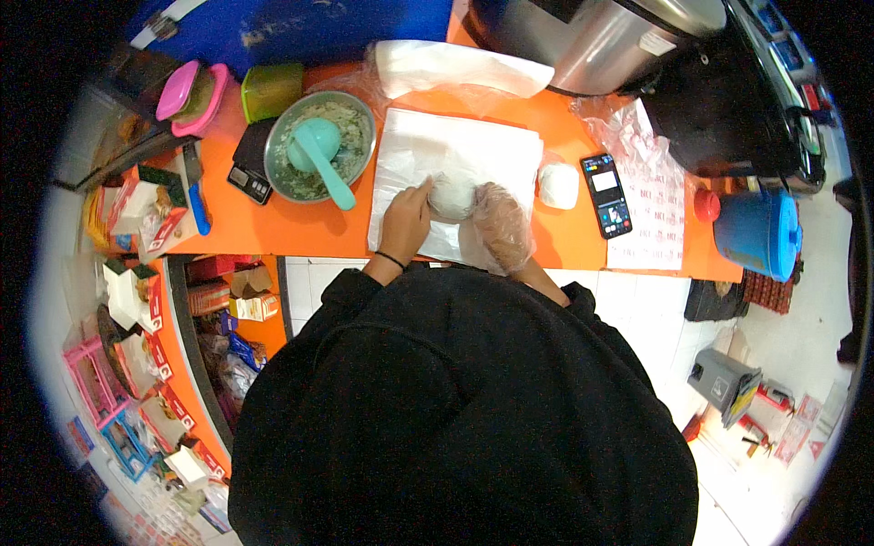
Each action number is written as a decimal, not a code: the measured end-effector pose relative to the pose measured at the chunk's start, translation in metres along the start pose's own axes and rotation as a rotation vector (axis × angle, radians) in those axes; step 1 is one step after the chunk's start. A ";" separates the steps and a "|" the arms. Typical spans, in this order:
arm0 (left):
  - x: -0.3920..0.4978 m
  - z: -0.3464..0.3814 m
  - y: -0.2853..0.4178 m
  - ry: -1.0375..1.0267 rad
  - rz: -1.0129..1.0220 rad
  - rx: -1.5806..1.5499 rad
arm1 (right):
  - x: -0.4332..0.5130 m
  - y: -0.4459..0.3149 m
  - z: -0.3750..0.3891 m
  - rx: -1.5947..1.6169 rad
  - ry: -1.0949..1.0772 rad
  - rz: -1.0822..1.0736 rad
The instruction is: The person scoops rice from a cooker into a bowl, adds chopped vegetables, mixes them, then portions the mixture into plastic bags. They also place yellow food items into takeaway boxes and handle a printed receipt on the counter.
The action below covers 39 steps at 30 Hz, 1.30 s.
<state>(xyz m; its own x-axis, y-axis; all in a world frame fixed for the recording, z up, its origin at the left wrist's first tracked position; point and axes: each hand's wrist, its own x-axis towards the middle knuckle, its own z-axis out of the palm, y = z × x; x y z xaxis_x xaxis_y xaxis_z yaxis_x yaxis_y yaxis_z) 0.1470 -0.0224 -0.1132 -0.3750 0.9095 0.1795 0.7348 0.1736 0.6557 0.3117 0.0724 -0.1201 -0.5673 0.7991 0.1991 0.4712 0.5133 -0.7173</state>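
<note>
A white rounded lump [453, 196], perhaps rice in thin plastic, sits on white paper sheets [450, 133] in front of me. My left hand [407, 222] is bare, with a black band at the wrist; its fingertips hold the lump's left edge. On the other side, my right hand [505, 225] wears a clear plastic glove and cups the lump's right side. Its fingertips are hard to make out. A second white lump [558, 185] rests just right of the paper. To the left, a metal bowl [273, 153] contains a rice mixture and a turquoise ladle [324, 167].
A digital scale [249, 183] is partly under the bowl. A blue-handled knife [198, 205] lies farther left, near open food boxes [136, 208]. Right of the second lump are a phone [606, 196], printed wrapping paper [645, 232] and a blue jug [754, 228]. A large steel cooker [608, 48] stands behind.
</note>
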 end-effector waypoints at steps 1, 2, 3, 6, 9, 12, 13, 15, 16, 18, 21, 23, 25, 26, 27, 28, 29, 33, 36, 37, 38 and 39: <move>-0.001 0.001 0.008 -0.064 -0.070 0.002 | 0.001 0.001 0.002 0.031 -0.010 0.038; 0.001 -0.002 0.016 -0.102 -0.071 -0.035 | 0.006 0.003 0.005 -0.018 -0.021 0.015; 0.006 -0.004 0.023 -0.166 -0.076 0.038 | 0.012 0.005 0.006 -0.065 -0.042 -0.010; 0.031 -0.012 0.036 -0.293 -0.138 0.173 | 0.028 0.001 0.001 -0.094 -0.103 0.017; 0.052 -0.017 0.045 -0.190 -0.117 0.046 | 0.041 -0.029 -0.020 -0.029 0.034 -0.038; 0.056 -0.022 0.062 0.046 0.043 -0.119 | 0.048 -0.075 -0.052 0.044 0.021 0.068; 0.058 -0.022 0.070 0.088 0.103 -0.165 | 0.051 -0.086 -0.065 0.058 0.016 0.067; 0.058 -0.025 0.087 0.101 0.129 -0.390 | 0.059 -0.100 -0.085 0.094 0.028 0.189; 0.056 -0.027 0.094 0.079 0.091 -0.565 | 0.063 -0.102 -0.094 0.116 0.082 0.129; 0.050 -0.028 0.103 -0.036 -0.004 -1.032 | 0.066 -0.100 -0.107 -0.131 0.056 -0.141; 0.028 -0.020 0.107 -0.001 -0.352 -1.885 | 0.062 -0.095 -0.110 0.245 0.040 0.008; 0.014 -0.013 0.102 0.014 -0.390 -2.005 | 0.054 -0.099 -0.104 0.283 -0.072 0.055; -0.002 -0.012 0.094 -0.150 -0.292 -1.802 | 0.044 -0.109 -0.094 0.144 -0.068 0.008; -0.014 -0.014 0.094 -0.102 -0.383 -1.821 | 0.040 -0.115 -0.089 0.324 -0.224 0.093; -0.022 -0.014 0.096 -0.031 -0.553 -1.937 | 0.033 -0.121 -0.083 0.397 -0.271 0.143; -0.024 -0.021 0.088 -0.063 -0.444 -1.974 | 0.028 -0.127 -0.076 0.280 -0.243 -0.001; -0.028 -0.031 0.078 -0.098 -0.456 -1.916 | 0.029 -0.133 -0.061 0.198 -0.175 -0.198; -0.068 -0.081 0.036 0.070 -0.523 -1.472 | 0.007 -0.166 -0.006 0.278 -0.233 -0.153; -0.128 -0.133 -0.025 -0.020 -0.460 -0.910 | -0.008 -0.208 0.062 0.323 -0.276 -0.288; -0.154 -0.151 -0.044 0.042 -0.460 -0.971 | -0.016 -0.226 0.088 0.279 -0.310 -0.166; -0.183 -0.169 -0.062 0.097 -0.466 -1.029 | -0.027 -0.245 0.111 0.517 -0.499 -0.039; -0.215 -0.189 -0.079 0.126 -0.498 -1.082 | -0.042 -0.267 0.134 0.725 -0.679 0.189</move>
<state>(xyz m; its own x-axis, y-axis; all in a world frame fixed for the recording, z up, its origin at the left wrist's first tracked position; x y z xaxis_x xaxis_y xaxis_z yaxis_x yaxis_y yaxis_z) 0.0630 -0.3025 -0.0649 -0.5805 0.7786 -0.2384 -0.3408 0.0336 0.9395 0.1190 -0.1398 -0.0269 -0.8966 0.3843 -0.2200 0.1972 -0.0983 -0.9754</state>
